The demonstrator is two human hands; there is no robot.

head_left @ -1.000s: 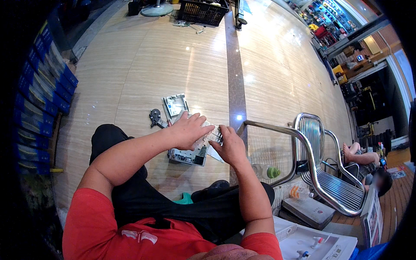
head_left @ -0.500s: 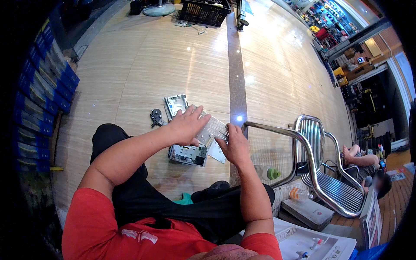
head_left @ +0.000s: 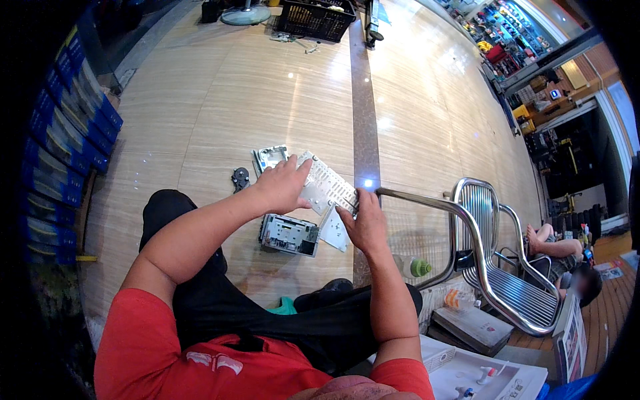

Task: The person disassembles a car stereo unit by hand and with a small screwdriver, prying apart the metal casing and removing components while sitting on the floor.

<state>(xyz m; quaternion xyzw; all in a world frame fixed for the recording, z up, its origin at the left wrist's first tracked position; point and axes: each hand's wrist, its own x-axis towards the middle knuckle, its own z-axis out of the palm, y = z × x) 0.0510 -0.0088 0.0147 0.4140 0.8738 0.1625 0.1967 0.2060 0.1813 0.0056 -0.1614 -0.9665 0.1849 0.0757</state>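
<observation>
A perforated silver metal plate (head_left: 325, 185) is held between my two hands, tilted above the floor, with its slotted face showing. My left hand (head_left: 283, 183) grips its left end, fingers at the far side and thumb at the near side. At the right end, my right hand (head_left: 365, 220) is closed on the plate's edge. Below it lies an open grey metal housing (head_left: 289, 235) with a hollow inside. A flat pale sheet-metal piece (head_left: 334, 231) rests beside the housing, partly under the plate. Behind my left hand is a pale metal frame (head_left: 272, 156); a round black part (head_left: 241, 179) lies left of it.
A steel-tube chair (head_left: 493, 253) stands close at my right, near a bottle with a green cap (head_left: 419, 267). Blue boxes (head_left: 73, 133) are stacked at the left. A black crate (head_left: 313, 20) is at the far end. Another person (head_left: 557, 247) is at the far right.
My left hand has drawn back from the plate's face to its left end. The plate has tilted, baring more of its slots, and more of the housing shows below.
</observation>
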